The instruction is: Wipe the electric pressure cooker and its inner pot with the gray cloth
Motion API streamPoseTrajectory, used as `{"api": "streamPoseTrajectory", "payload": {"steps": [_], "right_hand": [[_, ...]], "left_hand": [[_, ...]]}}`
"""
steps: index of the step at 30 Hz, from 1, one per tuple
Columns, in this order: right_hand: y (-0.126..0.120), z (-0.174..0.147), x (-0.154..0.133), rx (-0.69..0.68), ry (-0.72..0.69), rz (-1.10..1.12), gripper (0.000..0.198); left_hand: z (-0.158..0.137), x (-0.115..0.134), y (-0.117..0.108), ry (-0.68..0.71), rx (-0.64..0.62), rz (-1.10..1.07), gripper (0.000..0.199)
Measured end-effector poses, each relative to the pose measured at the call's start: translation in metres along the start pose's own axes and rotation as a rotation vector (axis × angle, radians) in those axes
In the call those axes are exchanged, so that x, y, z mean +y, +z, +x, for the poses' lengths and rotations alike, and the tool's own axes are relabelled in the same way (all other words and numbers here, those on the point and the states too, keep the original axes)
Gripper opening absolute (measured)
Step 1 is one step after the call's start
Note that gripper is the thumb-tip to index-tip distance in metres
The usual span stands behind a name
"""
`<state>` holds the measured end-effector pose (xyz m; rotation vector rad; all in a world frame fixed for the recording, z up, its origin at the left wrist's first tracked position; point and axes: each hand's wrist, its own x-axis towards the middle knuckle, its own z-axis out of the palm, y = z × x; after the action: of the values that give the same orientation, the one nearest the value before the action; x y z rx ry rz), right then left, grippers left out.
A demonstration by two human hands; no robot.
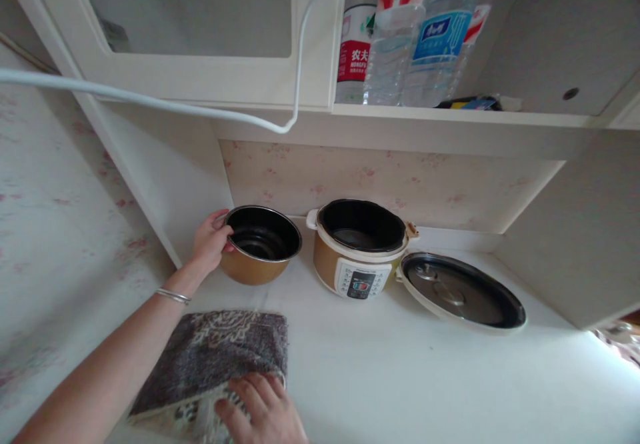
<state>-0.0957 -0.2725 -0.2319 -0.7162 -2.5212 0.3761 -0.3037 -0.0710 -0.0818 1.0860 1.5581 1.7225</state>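
Now left hand (213, 241) grips one pot (255, 270); right hand (267, 411) half-curled on one cloth (220, 351), hold unclear.

Dim, soft light overall — strongest at the washed-out patch (617, 349) far right of the cooker (360, 255). Small glints on the lid (450, 294) just right of it; pot (256, 269) left of it has a v. dark interior. Cabinet (210, 83) underside above it's in shade, edges slanted w/ wide-angle stretch. Panel's (363, 280) fine print — too soft to read.

One bottle (356, 57) reads "农夫" over "NONGFU"; print on the blue label (441, 39) and cooker (363, 279) is too blurred.
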Motion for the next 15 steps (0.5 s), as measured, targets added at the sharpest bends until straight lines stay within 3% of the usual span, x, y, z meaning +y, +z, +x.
{"api": "streamPoseTrajectory", "payload": {"steps": [3, 7, 11, 15], "right_hand": [[0.012, 0.019, -0.018, -0.052, -0.048, -0.092, 0.080], [0.021, 0.031, -0.019, -0.084, -0.003, -0.104, 0.100], [0.041, 0.033, -0.013, -0.110, 0.044, -0.097, 0.102], [0.051, 0.019, -0.008, -0.131, 0.025, -0.087, 0.090]], "left_hand": [[-0.011, -0.011, 0.001, -0.034, 0.015, -0.017, 0.061], [-0.016, -0.020, -0.002, -0.085, 0.038, -0.062, 0.057], [-0.016, -0.031, -0.011, -0.121, 0.039, -0.081, 0.057], [-0.019, -0.046, -0.025, -0.133, 0.003, -0.037, 0.057]]}}
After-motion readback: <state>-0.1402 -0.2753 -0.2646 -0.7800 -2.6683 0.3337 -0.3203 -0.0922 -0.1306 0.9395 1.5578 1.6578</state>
